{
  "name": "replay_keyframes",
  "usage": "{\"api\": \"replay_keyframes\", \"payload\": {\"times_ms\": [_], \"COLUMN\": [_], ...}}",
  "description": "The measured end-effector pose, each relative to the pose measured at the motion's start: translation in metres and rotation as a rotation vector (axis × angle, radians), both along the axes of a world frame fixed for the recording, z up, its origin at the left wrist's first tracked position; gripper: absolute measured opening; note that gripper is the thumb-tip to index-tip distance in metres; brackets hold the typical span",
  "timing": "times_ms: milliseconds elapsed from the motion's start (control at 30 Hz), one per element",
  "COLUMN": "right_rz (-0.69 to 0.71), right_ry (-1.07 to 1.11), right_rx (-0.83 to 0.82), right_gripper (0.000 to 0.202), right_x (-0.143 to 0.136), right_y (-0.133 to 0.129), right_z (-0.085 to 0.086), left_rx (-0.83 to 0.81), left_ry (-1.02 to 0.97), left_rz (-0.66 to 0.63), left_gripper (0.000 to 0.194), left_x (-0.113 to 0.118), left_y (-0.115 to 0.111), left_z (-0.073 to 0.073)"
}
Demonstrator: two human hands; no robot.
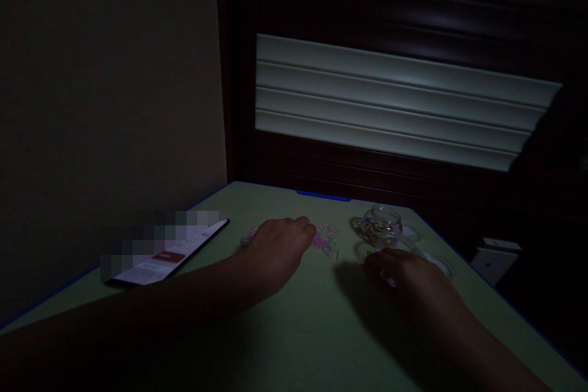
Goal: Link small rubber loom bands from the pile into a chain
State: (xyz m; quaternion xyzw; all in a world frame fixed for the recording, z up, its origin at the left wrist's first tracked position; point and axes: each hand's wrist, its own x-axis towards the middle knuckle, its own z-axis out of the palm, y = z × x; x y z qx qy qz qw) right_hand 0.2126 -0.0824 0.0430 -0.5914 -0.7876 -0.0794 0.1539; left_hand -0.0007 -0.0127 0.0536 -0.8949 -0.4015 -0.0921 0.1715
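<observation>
My left hand (pixel 281 254) is low over the table with its fingers curled down. They touch or hover at a loose pile of thin pink and purple bands (pixel 325 241), which look like small elastic loops. Whatever those fingers hold is hidden behind the hand. To the right, my right hand (pixel 408 272) has its fingers pinched together, and a small pinkish bit shows beneath them, too dark to name. Just beyond it stands a round clear jar (pixel 380 225), upright and without a lid on it, with many small multicoloured pieces inside.
A tablet or large phone (pixel 168 256) with a lit screen lies at the left of the pale green table (pixel 316 331). Clear ring-shaped pieces (pixel 438 263) lie right of the jar. A white box (pixel 496 260) is beyond the right edge. Dark slatted panelling rises behind.
</observation>
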Motion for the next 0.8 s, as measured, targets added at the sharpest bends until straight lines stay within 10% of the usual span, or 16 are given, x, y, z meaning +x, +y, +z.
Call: {"api": "replay_keyframes", "payload": {"times_ms": [800], "right_rz": [-0.001], "right_ry": [-0.013], "right_rx": [-0.014], "right_gripper": [0.020], "right_x": [0.0031], "right_y": [0.0020], "right_z": [-0.0007], "left_rx": [-0.018], "left_ry": [0.003], "left_rz": [-0.044], "left_gripper": [0.019], "left_x": [0.0040], "left_y": [-0.0041], "left_z": [-0.0022]}}
